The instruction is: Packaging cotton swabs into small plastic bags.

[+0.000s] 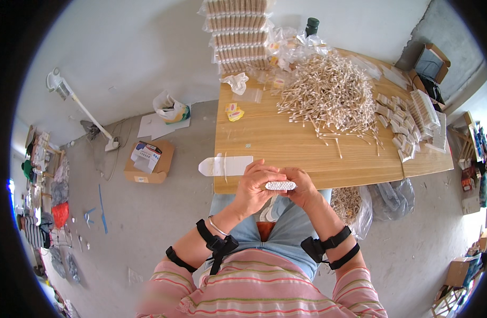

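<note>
Both my hands meet at the table's near edge around a flat bundle of cotton swabs point(280, 185), its white tips facing me. My left hand point(254, 185) wraps its left side and my right hand point(302, 185) grips its right side. Just left of my left hand lies a white card strip point(227, 166) with a pointed end. Farther back on the table spreads a big heap of loose cotton swabs point(333, 93). Several small packed bundles point(400, 119) lie right of the heap.
Stacked swab packs point(237, 37) rise at the back of the wooden table point(254, 138). Yellow labels point(233, 112) and crumpled tissue point(235, 83) lie before them. Bags of swabs point(347, 206) stand below the table's right side. A cardboard box point(149, 163) sits on the floor at left.
</note>
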The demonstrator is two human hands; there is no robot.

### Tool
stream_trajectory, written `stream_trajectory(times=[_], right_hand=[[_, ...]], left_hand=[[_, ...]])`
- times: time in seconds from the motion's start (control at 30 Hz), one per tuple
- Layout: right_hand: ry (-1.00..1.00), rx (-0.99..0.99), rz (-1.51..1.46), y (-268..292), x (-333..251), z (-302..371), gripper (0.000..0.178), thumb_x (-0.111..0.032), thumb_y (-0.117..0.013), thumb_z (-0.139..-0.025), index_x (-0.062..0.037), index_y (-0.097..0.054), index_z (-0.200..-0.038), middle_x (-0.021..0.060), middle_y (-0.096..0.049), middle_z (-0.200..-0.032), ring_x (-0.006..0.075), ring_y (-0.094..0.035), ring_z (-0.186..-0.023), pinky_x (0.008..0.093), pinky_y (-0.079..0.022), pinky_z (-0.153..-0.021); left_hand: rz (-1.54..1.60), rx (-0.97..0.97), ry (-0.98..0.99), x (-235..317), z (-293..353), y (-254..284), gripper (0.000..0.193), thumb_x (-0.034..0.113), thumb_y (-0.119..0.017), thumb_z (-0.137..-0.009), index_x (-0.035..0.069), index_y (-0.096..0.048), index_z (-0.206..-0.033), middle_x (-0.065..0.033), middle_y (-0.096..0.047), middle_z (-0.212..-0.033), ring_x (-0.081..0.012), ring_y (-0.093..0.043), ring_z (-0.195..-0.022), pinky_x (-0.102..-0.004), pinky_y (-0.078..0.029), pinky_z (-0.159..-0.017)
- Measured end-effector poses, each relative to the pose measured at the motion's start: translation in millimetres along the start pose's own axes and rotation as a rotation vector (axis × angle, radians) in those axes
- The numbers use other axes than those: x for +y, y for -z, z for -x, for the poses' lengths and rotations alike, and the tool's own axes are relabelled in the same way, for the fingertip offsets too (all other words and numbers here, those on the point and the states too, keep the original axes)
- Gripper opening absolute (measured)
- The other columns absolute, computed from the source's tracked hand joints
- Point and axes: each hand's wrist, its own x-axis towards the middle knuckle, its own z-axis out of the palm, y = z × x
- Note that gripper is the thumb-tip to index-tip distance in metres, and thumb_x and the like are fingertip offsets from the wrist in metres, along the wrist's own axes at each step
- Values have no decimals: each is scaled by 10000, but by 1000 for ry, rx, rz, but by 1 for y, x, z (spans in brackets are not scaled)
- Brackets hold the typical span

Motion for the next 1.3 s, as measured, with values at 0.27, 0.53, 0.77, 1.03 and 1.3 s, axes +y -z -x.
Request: stream_trajectory(times=[0.27, 0.53, 0.77, 1.03, 1.3], right_hand=[[47, 87, -4, -2, 11, 5, 159, -144, -521, -905, -57, -644, -855, 50, -635, -782, 136, -612, -632, 268, -449, -433], [-190, 162, 80, 27, 39, 8, 172, -148, -497, -923, -72, -622, -832, 57, -609, -671, 134, -551, -494, 265, -393, -400], [-49, 375, 89, 103, 38, 23, 152, -113, -560, -900, -25, -603, -1016, 107, -680, -871, 196, -689, -693, 345, -571, -574], [-105, 159, -44, 40, 6, 27, 146, -160, -513, -914, -55, -615, -913, 41, -626, -707, 114, -581, -517, 253, -435, -393], [-158, -109, -196, 12, 7, 28, 185, -176, -447, -960, -70, -595, -924, -26, -536, -686, 34, -419, -458, 192, -316, -384]], left_hand=[[235, -98, 120, 3, -8, -14, 273, 165, -840, -675, 132, -720, -918, 16, -719, -962, -171, -654, -979, -428, -375, -1063], [34, -408, -5, -30, 17, -20, 435, 198, -846, -658, 139, -689, -1060, -43, -684, -1121, -242, -579, -1167, -444, -379, -1064], [-159, -328, 322, -63, 38, -10, 594, 129, -815, -691, 79, -590, -1239, -140, -613, -1226, -314, -570, -1145, -386, -467, -972], [161, -259, 209, -6, -12, -30, 517, 135, -826, -684, 91, -630, -1160, -109, -659, -1135, -279, -609, -1092, -390, -449, -991], [407, -216, 177, 3, -13, -18, 257, 169, -797, -760, 110, -708, -995, -45, -729, -960, -175, -667, -917, -433, -349, -1090]])
